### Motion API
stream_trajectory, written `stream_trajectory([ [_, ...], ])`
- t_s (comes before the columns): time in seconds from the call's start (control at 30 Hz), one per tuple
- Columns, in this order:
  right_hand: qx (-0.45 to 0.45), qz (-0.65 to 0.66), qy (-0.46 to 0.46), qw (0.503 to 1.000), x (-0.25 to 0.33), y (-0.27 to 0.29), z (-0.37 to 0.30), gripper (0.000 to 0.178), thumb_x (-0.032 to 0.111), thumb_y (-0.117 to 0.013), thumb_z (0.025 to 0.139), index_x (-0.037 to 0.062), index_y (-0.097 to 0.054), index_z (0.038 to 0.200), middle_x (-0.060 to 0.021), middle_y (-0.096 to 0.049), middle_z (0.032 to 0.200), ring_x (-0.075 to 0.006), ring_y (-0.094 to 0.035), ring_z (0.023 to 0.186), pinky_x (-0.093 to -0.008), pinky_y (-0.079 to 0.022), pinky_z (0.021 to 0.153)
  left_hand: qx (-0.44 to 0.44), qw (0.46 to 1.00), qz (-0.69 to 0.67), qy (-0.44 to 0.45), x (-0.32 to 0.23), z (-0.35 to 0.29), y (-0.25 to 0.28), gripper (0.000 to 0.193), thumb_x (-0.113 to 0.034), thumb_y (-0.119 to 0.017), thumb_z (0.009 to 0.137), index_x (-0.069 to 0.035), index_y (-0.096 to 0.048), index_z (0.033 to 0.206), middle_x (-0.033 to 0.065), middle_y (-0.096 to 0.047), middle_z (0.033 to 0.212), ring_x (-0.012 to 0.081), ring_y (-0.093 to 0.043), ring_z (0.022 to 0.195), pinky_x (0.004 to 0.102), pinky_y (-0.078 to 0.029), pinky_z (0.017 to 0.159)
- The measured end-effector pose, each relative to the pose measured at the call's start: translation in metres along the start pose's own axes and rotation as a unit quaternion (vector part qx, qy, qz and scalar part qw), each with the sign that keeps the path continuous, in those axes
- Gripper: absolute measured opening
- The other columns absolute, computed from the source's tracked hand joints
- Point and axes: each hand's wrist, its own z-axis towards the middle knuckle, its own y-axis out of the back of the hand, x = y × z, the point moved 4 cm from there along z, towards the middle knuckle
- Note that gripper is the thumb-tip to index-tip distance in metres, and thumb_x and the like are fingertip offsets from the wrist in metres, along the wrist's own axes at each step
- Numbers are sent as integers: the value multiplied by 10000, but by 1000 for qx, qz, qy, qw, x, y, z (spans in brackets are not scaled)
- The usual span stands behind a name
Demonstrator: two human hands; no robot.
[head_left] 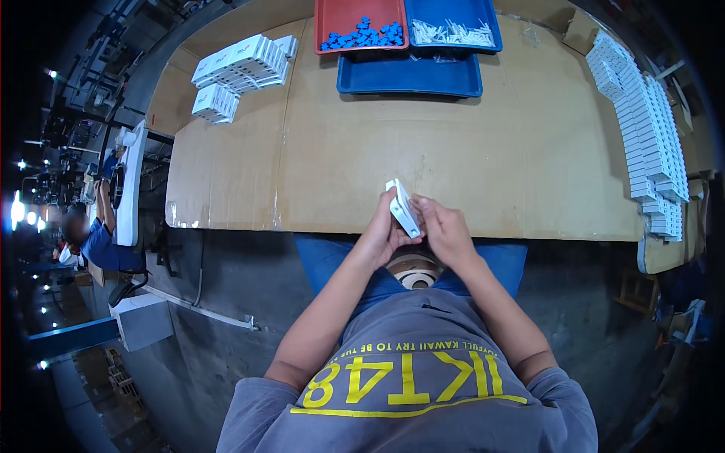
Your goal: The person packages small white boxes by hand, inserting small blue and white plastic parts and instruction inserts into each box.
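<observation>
Just off the table's near edge, my left hand is closed round a small flat white box, with the thumb on its left side. The box is tilted, one narrow side turned up, with small dark marks on it. My right hand has its fingers curled in against the box's right edge. Its fingertips are partly hidden, so anything small between them does not show.
A cardboard-covered table lies ahead. At its back stand a red tray of blue pieces, a blue tray of white sticks and another blue tray. White boxes are stacked left and right. A person sits far left.
</observation>
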Motion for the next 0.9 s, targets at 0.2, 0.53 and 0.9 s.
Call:
stream_trajectory([
  [0.2,6,212,-84,974,-19,6,8,350,209,-523,1111,-71,-688,1240,-180,-783,1056,-197,-752,991,-335,-598,867,37,999,11,28,-15,3,1,776,-742,-314,1034,-50,-609,1223,109,-723,975,253,-737,823,418,-629,720],
  [0.53,12,309,-127,943,-11,14,9,386,259,-505,1117,-3,-641,1367,-136,-694,1303,-210,-661,1220,-345,-536,1000,70,902,207,-372,-40,-27,-18,1070,26,-692,732,-83,-152,1649,200,-366,1558,306,-373,1488,425,-236,1273],
  [0.9,27,357,-5,934,36,15,10,693,46,-777,929,-54,-401,1502,-180,-473,1540,-242,-503,1406,-384,-423,1186,60,899,119,-416,-47,-47,-32,890,-604,-502,1046,-57,-162,1662,198,-270,1671,333,-250,1571,448,-225,1273],
])
